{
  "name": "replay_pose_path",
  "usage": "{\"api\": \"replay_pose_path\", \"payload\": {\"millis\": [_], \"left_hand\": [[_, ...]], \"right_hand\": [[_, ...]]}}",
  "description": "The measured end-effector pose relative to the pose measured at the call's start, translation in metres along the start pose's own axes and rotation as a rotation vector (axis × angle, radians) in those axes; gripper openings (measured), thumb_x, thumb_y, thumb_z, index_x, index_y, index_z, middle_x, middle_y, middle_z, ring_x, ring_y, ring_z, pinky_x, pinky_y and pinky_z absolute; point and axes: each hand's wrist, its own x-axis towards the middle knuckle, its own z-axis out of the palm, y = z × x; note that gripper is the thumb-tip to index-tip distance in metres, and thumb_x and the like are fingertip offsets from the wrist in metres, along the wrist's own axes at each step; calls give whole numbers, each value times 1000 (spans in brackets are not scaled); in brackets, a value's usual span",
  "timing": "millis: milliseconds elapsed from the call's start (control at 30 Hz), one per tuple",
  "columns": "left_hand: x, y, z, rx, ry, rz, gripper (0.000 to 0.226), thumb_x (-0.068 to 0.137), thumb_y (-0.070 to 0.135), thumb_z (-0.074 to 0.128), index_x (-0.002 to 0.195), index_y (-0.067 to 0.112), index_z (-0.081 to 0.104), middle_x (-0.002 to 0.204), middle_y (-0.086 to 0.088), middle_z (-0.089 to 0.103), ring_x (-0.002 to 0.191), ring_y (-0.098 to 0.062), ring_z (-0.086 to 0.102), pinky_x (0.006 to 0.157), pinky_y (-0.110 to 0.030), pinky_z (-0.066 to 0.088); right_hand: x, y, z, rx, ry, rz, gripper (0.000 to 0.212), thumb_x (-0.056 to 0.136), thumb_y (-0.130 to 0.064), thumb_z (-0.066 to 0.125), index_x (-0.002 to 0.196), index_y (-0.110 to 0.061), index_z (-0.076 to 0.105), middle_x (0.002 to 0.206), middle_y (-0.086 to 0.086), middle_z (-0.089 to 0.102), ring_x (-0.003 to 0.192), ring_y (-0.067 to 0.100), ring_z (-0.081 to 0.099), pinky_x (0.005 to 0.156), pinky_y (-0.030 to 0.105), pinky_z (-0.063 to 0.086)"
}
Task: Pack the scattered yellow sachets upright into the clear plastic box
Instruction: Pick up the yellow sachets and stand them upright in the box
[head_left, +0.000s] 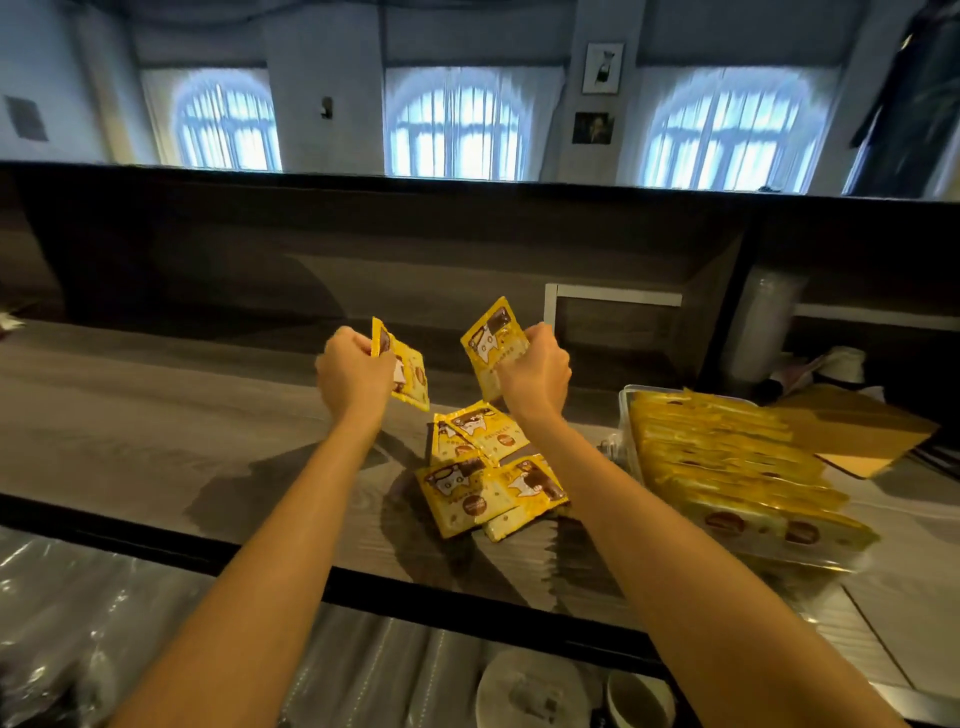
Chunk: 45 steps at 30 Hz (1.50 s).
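Head view: two bare arms are stretched out over a grey wooden desk (156, 415). A clear plastic box (625, 402) is seen on the desk, and every place below is told from this box. The box is filled with packed sachets (727, 457), all yellow, stood on edge in tight rows up to its near wall.

Just left of the box, a loose pile of sachets (483, 467) is laid flat on the desk. The sachets are lapped over each other. The pile is near the box but is not touching it.

Left of the box and a bit further back, the right grip (535, 371) is held up in the air above the pile. Its fingers are curled, and the right-hand sachet (491, 343) is pinched by its edge, with a white cartoon animal turned to the camera.

Further left from the box, the left grip (353, 371) is held at about the same height. Its fingers are curled too, and the left-hand sachet (408, 382) is pinched and tilted. The two held sachets are not touching.

Behind the box, on its right, a flat brown board (857, 431) is laid. Nearer than the box, below the desk edge, a white plate (519, 686) and a small bowl (639, 699) are seen, both blurred.
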Motion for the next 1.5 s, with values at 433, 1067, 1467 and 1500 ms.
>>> {"api": "replay_pose_path", "payload": {"millis": [433, 1067, 1467, 1500], "left_hand": [[-38, 69, 56, -869, -436, -342, 38, 78, -15, 49, 104, 14, 53, 93, -7, 61, 84, -22, 62, 72, -38, 55], [-74, 131, 118, -410, -634, 304, 13, 80, 3, 66, 87, 11, 59, 94, -6, 62, 90, -14, 59, 64, -20, 49], [-92, 120, 162, -357, -800, 407, 29, 83, -4, 58, 69, 19, 47, 77, 5, 53, 79, -7, 54, 60, -19, 47], [-92, 119, 163, -356, -836, 405, 28, 83, -2, 61, 70, 18, 47, 78, 4, 54, 78, -6, 54, 61, -19, 48]], "right_hand": [[36, -3, -76, 18, 3, 48, 32, 88, -34, 55, 81, -4, 63, 86, 12, 63, 83, 25, 62, 80, 40, 56], [80, 51, -183, -139, 161, -120, 49, 86, 1, 56, 129, -18, 43, 122, 13, 56, 110, 28, 57, 87, 41, 54], [96, 115, -208, -7, 274, 19, 24, 88, -10, 60, 111, -5, 55, 115, 13, 63, 105, 22, 61, 75, 27, 52], [96, 117, -208, 9, 259, 15, 24, 88, -9, 59, 112, -5, 55, 116, 13, 62, 106, 22, 61, 77, 29, 52]]}}
